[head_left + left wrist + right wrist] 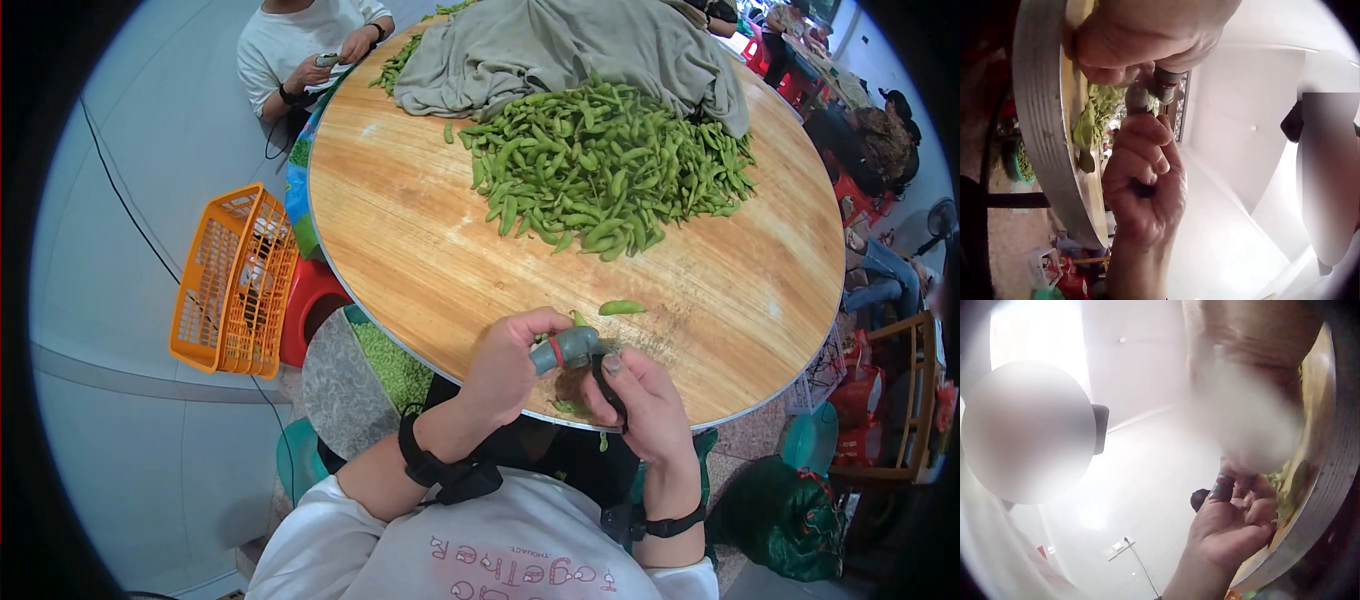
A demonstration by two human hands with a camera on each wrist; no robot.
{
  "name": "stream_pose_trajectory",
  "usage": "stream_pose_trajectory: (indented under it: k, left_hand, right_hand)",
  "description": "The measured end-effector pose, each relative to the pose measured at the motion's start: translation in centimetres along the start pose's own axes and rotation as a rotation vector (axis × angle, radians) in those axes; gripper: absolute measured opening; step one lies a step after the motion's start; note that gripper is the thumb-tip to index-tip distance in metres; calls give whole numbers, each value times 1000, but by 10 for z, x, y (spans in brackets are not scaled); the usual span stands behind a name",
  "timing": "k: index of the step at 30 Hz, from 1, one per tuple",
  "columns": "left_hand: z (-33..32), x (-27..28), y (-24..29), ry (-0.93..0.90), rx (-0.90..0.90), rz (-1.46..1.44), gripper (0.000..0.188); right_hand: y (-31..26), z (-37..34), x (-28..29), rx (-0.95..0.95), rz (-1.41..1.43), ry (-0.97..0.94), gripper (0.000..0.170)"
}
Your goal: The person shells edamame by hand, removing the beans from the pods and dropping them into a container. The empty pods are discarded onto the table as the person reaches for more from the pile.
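Observation:
Close to the near edge of the round wooden table [400, 220], my two hands meet. My left hand [505, 365] wears a grey-green thumb cover [565, 349] with a red band, and its fingers pinch a green soybean pod [578, 318]. Curled around a black-handled tool [608, 392], my right hand [650, 395] holds it against the left thumb; the fingers hide its working end. One loose pod [622, 307] lies just beyond the hands, and green scraps [570, 407] lie below them. Farther back spreads a big heap of pods [600, 170].
A grey-green cloth [570, 50] covers the back of the heap. Shelled green beans [395, 365] sit below the table's left edge, near a red stool [310, 310] and orange basket [225, 290]. Another person [310, 50] works across the table. A dark green sack [790, 520] stands at right.

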State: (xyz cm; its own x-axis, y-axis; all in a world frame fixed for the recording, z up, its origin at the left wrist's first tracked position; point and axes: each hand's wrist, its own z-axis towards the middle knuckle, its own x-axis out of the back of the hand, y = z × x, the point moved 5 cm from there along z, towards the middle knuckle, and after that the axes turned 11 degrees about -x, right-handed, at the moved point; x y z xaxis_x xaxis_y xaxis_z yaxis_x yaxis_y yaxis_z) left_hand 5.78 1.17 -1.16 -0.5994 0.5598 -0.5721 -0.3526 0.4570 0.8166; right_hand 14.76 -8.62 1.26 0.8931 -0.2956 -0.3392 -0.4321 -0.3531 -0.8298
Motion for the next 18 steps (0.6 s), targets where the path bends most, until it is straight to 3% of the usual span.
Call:
stream_pose_trajectory:
  k: [7, 9, 11, 12, 14, 15, 18]
  left_hand:
    - [0, -6, 4, -23, -64, 83, 7]
    - [0, -7, 5, -9, -61, 38, 7]
    - [0, -11, 10, -107, -240, 137, 6]
    - [0, -9, 13, -103, -244, 136, 6]
    - [-5, -8, 3, -136, 108, -245, 7]
    - [-4, -6, 4, -131, 103, -249, 7]
    - [-4, -6, -1, -172, 171, -335, 10]
  right_hand:
    - [8, 5, 0, -26, 96, -24, 24]
    - [7, 5, 4, 42, -120, 104, 19]
    - [8, 6, 2, 67, -136, 102, 19]
    - [7, 6, 1, 96, -149, 101, 19]
    - [4, 4, -5, 39, -15, 61, 21]
    - [5, 3, -8, -17, 124, 24, 23]
    - [7, 3, -7, -51, 118, 69, 22]
